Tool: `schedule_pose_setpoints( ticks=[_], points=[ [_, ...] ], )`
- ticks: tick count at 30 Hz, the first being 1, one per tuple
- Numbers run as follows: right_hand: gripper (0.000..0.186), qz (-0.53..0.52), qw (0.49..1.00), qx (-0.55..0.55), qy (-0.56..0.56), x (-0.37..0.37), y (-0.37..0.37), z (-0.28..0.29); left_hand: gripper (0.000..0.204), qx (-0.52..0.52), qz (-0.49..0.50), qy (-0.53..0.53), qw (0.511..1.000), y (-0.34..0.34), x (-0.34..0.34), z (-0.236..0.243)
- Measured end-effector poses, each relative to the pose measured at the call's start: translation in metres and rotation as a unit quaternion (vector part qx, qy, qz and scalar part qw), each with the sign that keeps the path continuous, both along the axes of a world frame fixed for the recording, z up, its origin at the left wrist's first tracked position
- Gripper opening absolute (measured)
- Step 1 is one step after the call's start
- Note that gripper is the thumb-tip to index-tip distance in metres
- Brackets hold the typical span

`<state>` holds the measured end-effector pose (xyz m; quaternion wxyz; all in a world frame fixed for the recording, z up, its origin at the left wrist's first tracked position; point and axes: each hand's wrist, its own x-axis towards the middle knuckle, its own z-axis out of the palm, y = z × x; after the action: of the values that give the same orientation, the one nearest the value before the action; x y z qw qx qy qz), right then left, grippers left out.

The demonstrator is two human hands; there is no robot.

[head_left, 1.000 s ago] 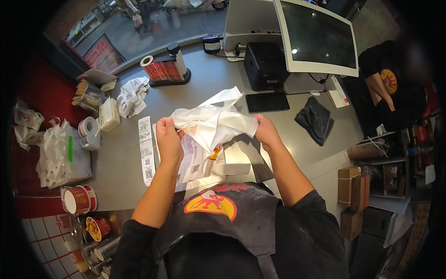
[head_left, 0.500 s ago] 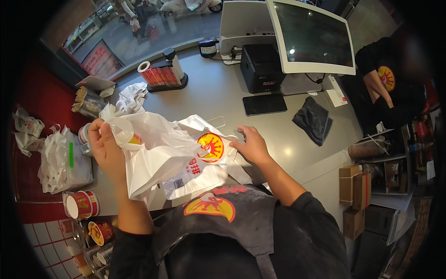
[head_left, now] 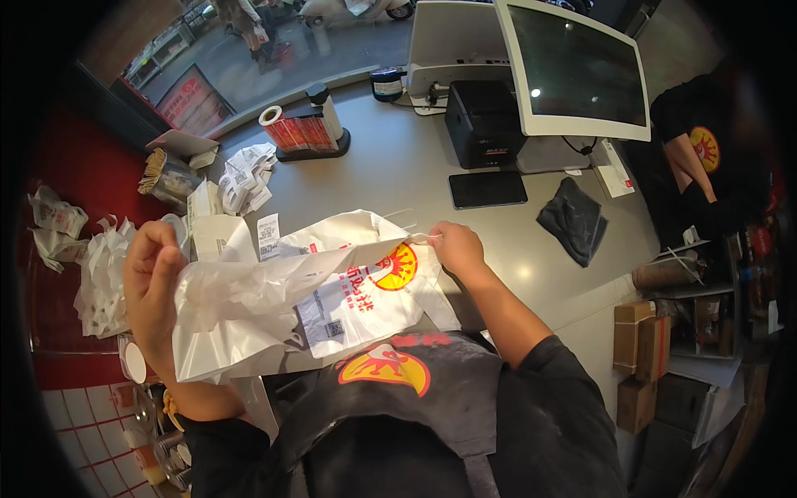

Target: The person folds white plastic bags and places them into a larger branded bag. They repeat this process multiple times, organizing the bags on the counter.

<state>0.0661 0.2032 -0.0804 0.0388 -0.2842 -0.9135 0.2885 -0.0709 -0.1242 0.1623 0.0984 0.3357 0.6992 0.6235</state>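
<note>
A white plastic carrier bag (head_left: 241, 324) with a round yellow-and-red emblem and red lettering is stretched between my hands in front of my apron. My left hand (head_left: 154, 286) is closed at the bag's left end, its fingers curled and raised. At the upper right edge my right hand (head_left: 458, 247) pinches the plastic between thumb and fingers. The bag sags in folds, and its printed side lies over the near counter edge. I cannot tell whether the printed part and the folds are one bag or two.
On the grey counter (head_left: 386, 174) stand a roll-label dispenser (head_left: 307, 133), crumpled receipts (head_left: 247, 178), a black box-shaped printer (head_left: 484, 124), a white-framed screen (head_left: 581, 70), a black tablet (head_left: 487, 190) and a dark cloth (head_left: 573, 222). More white bags (head_left: 106, 282) hang left. A co-worker (head_left: 689, 149) stands far right.
My left hand has moved left and down, pulling the bag wider. My right hand has closed on the bag's edge. The view has shifted slightly.
</note>
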Motion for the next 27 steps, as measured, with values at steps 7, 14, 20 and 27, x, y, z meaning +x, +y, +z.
schedule_pose_setpoints(
  ticks=[7, 14, 20, 27],
  points=[
    [0.063, 0.272, 0.943, 0.037, 0.19, -0.032, -0.063, 0.077, 0.034, -0.013, -0.047, -0.03, 0.998, -0.005, 0.002, -0.002],
    [0.038, 0.177, 0.927, -0.032, 0.33, -0.055, -0.062, 0.065, 0.046, -0.112, -0.48, -0.17, 0.853, 0.016, -0.036, -0.031],
    [0.045, 0.166, 0.91, -0.008, 0.379, -0.051, -0.068, 0.08, 0.052, -0.104, -0.187, -0.282, 0.935, 0.114, 0.017, -0.113],
    [0.021, 0.212, 0.89, 0.124, 0.385, -0.048, -0.046, 0.057, 0.033, -0.149, -0.091, -0.213, 0.961, 0.122, 0.042, -0.137]
  ],
)
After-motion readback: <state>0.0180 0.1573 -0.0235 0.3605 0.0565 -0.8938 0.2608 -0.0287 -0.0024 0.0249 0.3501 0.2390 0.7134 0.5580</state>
